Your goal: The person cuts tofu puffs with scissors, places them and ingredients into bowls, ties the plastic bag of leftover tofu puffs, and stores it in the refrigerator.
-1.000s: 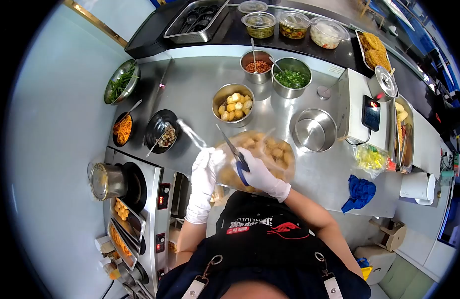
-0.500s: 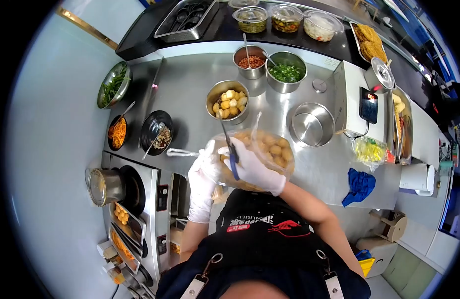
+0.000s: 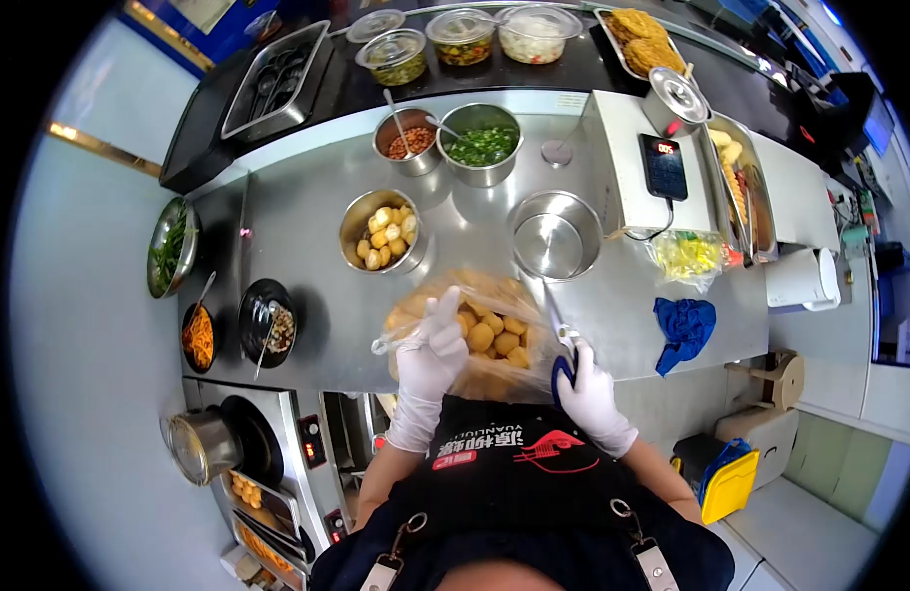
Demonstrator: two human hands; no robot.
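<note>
A clear plastic bag (image 3: 405, 305) of round golden-brown balls, which look like fried tofu puffs (image 3: 481, 338), rests at the front edge of the steel counter. My left hand (image 3: 433, 360), in a white glove, is on the bag's left part, fingers bent around its film and one pointing upward. At the bag's right side, my gloved right hand (image 3: 591, 399) holds blue-handled scissors (image 3: 563, 330), their blades pointing away from me. Beyond the bag stands a steel pot (image 3: 348, 229) with similar balls, some pale inside. An empty steel pot (image 3: 556, 236) is to its right.
Pots of peanuts (image 3: 405, 143) and chopped greens (image 3: 482, 146) stand farther back. A black bowl (image 3: 253, 330) with a spoon is at left, near a hot plate. A scale display (image 3: 664, 165) and a blue cloth (image 3: 685, 330) lie to the right.
My right hand has moved right with the scissors, away from my left hand. The bag now lies flatter, its balls showing more plainly. The whole view has shifted.
</note>
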